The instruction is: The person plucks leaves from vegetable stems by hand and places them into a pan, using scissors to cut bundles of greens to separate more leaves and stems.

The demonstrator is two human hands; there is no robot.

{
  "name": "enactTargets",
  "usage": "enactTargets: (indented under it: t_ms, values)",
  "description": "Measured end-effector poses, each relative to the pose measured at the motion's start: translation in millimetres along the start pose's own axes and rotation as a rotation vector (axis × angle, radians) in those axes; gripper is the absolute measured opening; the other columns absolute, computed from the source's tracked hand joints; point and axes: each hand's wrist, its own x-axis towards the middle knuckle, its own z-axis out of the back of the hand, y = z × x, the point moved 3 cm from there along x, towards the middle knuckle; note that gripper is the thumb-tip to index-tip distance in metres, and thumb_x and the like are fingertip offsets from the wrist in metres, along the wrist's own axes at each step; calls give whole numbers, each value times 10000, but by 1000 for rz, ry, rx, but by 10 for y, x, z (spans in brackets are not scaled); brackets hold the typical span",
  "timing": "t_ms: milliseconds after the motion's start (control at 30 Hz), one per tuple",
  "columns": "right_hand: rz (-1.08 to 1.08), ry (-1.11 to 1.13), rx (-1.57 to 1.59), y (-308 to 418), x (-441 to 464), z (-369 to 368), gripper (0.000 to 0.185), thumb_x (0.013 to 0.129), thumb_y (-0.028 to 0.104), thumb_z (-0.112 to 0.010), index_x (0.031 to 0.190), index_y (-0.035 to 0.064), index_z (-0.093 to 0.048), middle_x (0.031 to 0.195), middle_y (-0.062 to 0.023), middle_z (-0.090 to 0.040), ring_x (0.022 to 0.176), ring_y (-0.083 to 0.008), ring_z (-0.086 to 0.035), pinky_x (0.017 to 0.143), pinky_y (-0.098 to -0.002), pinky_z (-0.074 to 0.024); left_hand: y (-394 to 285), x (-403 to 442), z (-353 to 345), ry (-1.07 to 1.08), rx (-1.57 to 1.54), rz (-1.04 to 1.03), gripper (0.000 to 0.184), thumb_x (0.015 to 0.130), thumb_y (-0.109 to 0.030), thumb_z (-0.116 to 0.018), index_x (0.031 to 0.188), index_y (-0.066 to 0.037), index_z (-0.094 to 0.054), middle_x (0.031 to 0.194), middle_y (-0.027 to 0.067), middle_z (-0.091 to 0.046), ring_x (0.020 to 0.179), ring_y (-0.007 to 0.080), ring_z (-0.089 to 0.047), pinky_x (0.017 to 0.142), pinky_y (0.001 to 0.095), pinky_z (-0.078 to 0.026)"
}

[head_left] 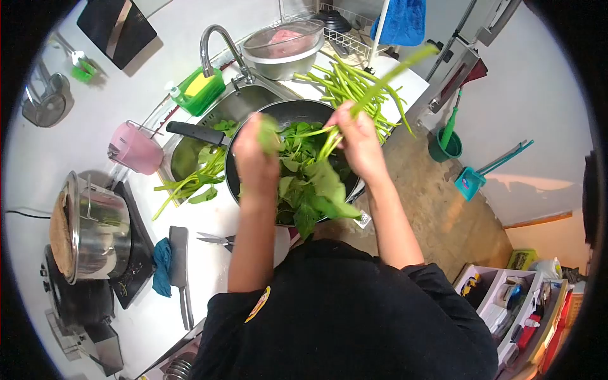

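Note:
My right hand (361, 142) is closed around a leafy green stem (396, 69). Its stalk points up to the right, and broad leaves (320, 190) hang below the hand. My left hand (256, 152), smeared by motion, has its fingers closed on a blurred green leaf (269, 134). Both hands are above a dark frying pan (297, 111) with picked leaves (297, 142) in it. The pan rests over the sink's edge, its black handle pointing left. Bare green stalks (354, 88) lie piled on the counter beyond my right hand.
More leafy stems (206, 174) lie across the sink (253, 98). A metal bowl (282, 66) under a mesh strainer stands behind the faucet (218, 38). A cleaver (179, 259), a knife (215, 239) and a blue cloth (162, 266) lie left, near a large pot (101, 234).

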Motion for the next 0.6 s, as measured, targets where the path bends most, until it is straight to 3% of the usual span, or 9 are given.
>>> enactTargets:
  t_ms: [33,67,167,267,333,367,467,600]
  values:
    - [-29,3,92,-19,22,108,250,955,301,-438,850,85,-509,735,18,-516,586,-38,-427,504,-183,-348,217,42,132,-205,-695,358,235,870,-163,-566,1059,-24,-574,882,37,-601,744,106,-553,657,225,-435]
    - [-14,8,92,18,43,187,249,956,298,-436,851,84,-509,738,16,-512,590,-36,-416,501,-184,-343,69,104,196,-401,-837,575,280,869,-217,-582,1078,-33,-560,874,25,-589,689,78,-539,606,215,-430]
    - [-76,44,21,117,95,249,225,953,273,-444,892,75,-535,726,27,-489,584,-39,-396,503,-177,-320,-223,124,152,-153,-466,378,207,837,-145,-602,971,12,-596,797,45,-605,679,109,-544,622,244,-436]
    - [-127,189,-59,155,94,130,218,947,264,-456,949,75,-566,711,41,-460,586,-38,-388,506,-176,-310,-642,49,-74,87,81,-38,161,815,-169,-627,888,-25,-627,736,38,-617,624,134,-550,594,264,-442]
    - [-124,231,-113,136,88,38,227,944,264,-461,998,83,-588,680,50,-429,578,-36,-377,504,-181,-301,-882,-17,-221,124,284,-72,99,800,-153,-627,824,-58,-638,722,53,-631,630,176,-570,596,293,-446]
    - [-140,224,-119,128,90,10,234,945,265,-459,1017,83,-587,673,51,-422,575,-38,-379,501,-184,-302,-849,-30,-293,138,310,-64,78,796,-138,-624,813,-63,-630,763,88,-638,645,242,-579,595,333,-448]
    - [-140,195,-128,110,91,-35,258,947,271,-455,1067,81,-582,679,46,-427,572,-42,-387,498,-193,-314,-736,-62,-394,120,311,-181,78,786,-128,-630,812,-54,-630,766,107,-636,671,282,-580,609,358,-444]
    - [-117,201,-124,94,116,-50,285,947,280,-453,1111,79,-572,704,34,-444,574,-47,-394,503,-200,-331,-660,-93,-423,100,255,-137,90,778,-110,-624,829,-35,-621,790,127,-624,718,312,-580,648,390,-441]
